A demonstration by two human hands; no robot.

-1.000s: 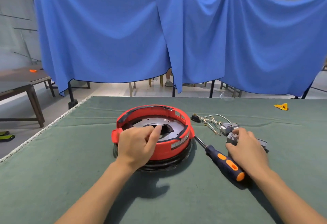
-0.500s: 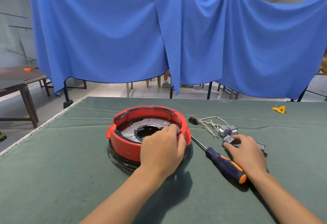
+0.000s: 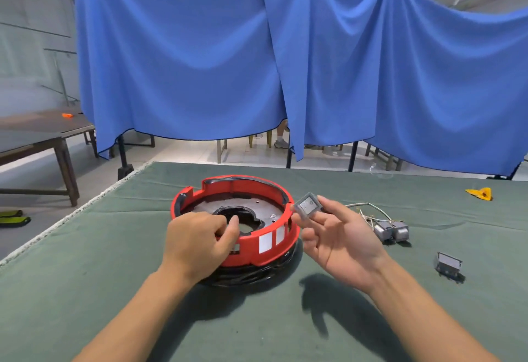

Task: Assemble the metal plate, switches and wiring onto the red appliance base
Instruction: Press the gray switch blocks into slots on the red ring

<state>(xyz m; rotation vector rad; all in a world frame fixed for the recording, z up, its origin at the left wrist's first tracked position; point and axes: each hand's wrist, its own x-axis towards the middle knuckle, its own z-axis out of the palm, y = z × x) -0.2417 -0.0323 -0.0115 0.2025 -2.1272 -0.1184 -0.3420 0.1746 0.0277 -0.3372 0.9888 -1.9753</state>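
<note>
The red appliance base (image 3: pixel 251 250) sits mid-table on a coil of black cable, with the metal plate (image 3: pixel 263 211) lying inside it. My left hand (image 3: pixel 197 243) grips the base's near-left rim, thumb hooked over the edge. Just right of the rim, above the table, my right hand (image 3: pixel 340 240) pinches a grey rocker switch (image 3: pixel 307 206) between thumb and fingertips. A wiring bundle (image 3: pixel 368 213) with two grey switch blocks (image 3: pixel 391 230) lies on the table to the right. One more grey switch (image 3: pixel 448 264) lies nearer the right edge.
The green cloth table (image 3: pixel 85 290) has its left edge running diagonally close by. A yellow piece (image 3: pixel 481 193) lies far right. Blue curtains hang behind the table, and a wooden table (image 3: pixel 43 133) stands at the left. The screwdriver is out of sight.
My right hand has lifted a grey switch off the table and brought it to the base's right rim. My left hand has shifted to the base's near-left rim, and the base has turned.
</note>
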